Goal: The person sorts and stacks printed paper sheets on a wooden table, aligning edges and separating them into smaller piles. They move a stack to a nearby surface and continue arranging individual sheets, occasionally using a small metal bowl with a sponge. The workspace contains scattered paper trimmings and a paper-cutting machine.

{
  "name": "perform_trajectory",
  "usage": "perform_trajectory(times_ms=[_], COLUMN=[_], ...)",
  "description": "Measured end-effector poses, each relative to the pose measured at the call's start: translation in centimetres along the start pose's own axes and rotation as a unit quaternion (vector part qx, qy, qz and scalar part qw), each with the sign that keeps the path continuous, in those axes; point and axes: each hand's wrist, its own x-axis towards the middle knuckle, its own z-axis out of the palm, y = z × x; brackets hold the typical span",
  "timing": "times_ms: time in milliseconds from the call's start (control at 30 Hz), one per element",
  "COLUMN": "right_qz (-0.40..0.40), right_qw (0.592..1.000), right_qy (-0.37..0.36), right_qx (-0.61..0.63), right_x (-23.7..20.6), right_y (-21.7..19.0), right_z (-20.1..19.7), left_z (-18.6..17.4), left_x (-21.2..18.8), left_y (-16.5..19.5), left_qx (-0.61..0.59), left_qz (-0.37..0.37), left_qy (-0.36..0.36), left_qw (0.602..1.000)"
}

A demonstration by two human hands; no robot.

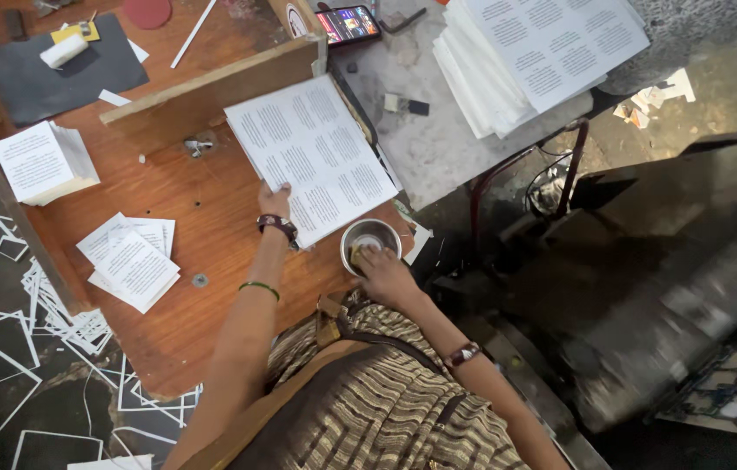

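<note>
Striped fabric of clothing [368, 409] filling the near edge at six o'clock. Right hand [384, 271] dipping curled fingers into a small steel bowl [370, 237], grip unclear. Left hand [274, 202] pressing flat, fingers open, on the printed sheet stack [316, 157] at twelve o'clock. Smaller cut sheets [132, 261] lying at nine o'clock on the wooden surface [203, 305]; phone [348, 23] glowing beyond.

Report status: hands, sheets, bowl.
Left hand flat on the printed sheets, pinning them against the wooden block. Right hand fingers inside the small metal bowl. Nothing between the hands.
</note>
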Motion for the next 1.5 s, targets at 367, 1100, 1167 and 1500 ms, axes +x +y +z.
perform_trajectory(times_ms=[367,1100,1167,1500], right_qz=[0.200,0.722,0.727,0.462], right_qw=[0.946,0.589,0.628,0.815], right_qy=[0.179,0.342,0.263,0.326], right_qx=[0.180,-0.122,-0.094,-0.125], right_x=[-1.9,-49.2,-47.0,-19.2], right_y=[3.7,32.5,32.8,19.3], right_z=[-2.9,-33.8,-28.9,-12.4], left_z=[0.7,26.3,26.3,26.7], left_x=[0.4,-21.5,-20.7,-17.7], left_y=[-0.7,-15.3,-15.6,-14.1], left_qx=[0.287,0.088,0.096,0.085], left_qz=[0.162,-0.255,-0.250,-0.047], left_qy=[0.207,-0.557,-0.544,-0.469], left_qw=[0.921,0.786,0.795,0.878])
